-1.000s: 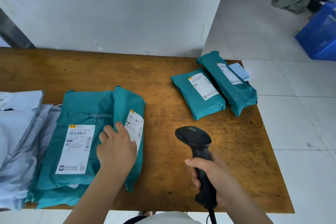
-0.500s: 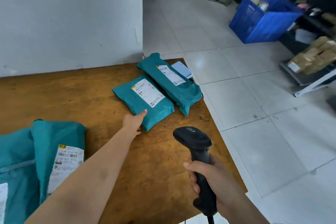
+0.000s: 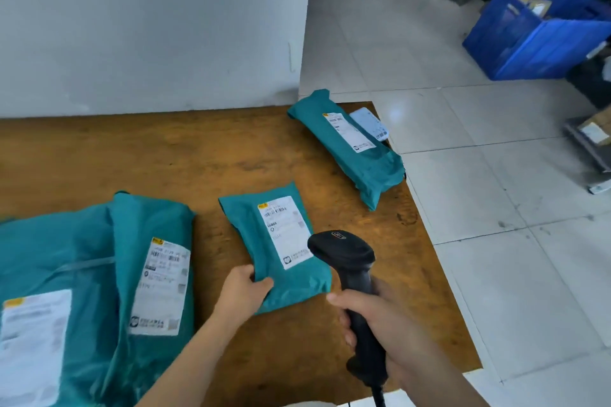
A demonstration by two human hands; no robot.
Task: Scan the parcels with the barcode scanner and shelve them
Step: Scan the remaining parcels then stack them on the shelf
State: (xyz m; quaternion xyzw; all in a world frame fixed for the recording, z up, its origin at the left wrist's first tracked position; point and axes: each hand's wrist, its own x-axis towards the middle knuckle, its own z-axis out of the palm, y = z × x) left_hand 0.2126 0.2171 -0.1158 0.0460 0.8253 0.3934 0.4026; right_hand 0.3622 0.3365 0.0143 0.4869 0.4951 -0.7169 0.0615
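While the wooden desk (image 3: 198,155) is carrying everything, the big teal parcels (image 3: 82,274) are piling up at its left edge and a long teal parcel (image 3: 347,149) is lying near the far right corner. Your left hand (image 3: 243,294) is pinching the near corner of the small teal parcel (image 3: 274,241) at mid-desk, fingers clenched on it. Your right hand (image 3: 380,324) is gripping the black barcode scanner (image 3: 347,258), its head hovering over that parcel's label.
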